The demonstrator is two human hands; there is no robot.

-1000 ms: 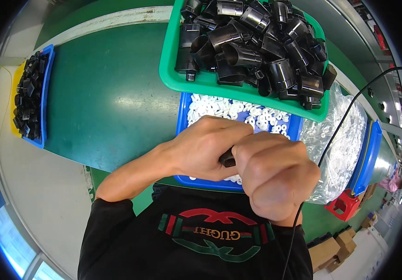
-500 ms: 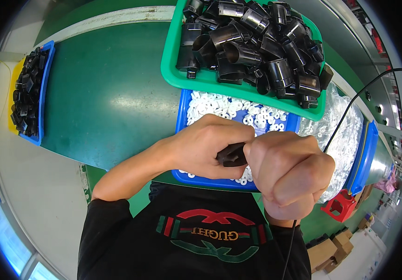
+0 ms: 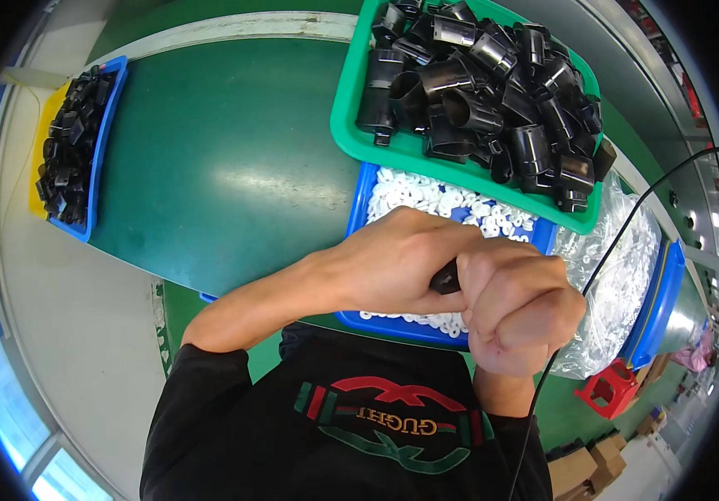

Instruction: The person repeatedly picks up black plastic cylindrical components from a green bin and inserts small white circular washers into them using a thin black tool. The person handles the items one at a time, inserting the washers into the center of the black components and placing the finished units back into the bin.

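In front of my chest, my two hands meet over the blue tray (image 3: 361, 200). My left hand (image 3: 405, 260) is closed around a small black plastic part (image 3: 445, 278), and only a short stretch of it shows between the hands. Pressed against that part from the right is my right hand (image 3: 522, 305), its fingers curled into a fist. Whatever lies inside the fist is hidden. Under and behind the hands, many small white rings (image 3: 413, 192) lie loose in the blue tray.
A green tray (image 3: 344, 117) heaped with black plastic fittings (image 3: 468, 108) overlaps the blue tray's far side. Clear plastic bagging (image 3: 605, 284) lies to the right. A black cable (image 3: 618, 242) runs past my right hand. At far left stands another bin of black parts (image 3: 71, 154).
The whole view has shifted, so the trays appear farther right. My hands have drawn closer together, and less of the black part shows between them.
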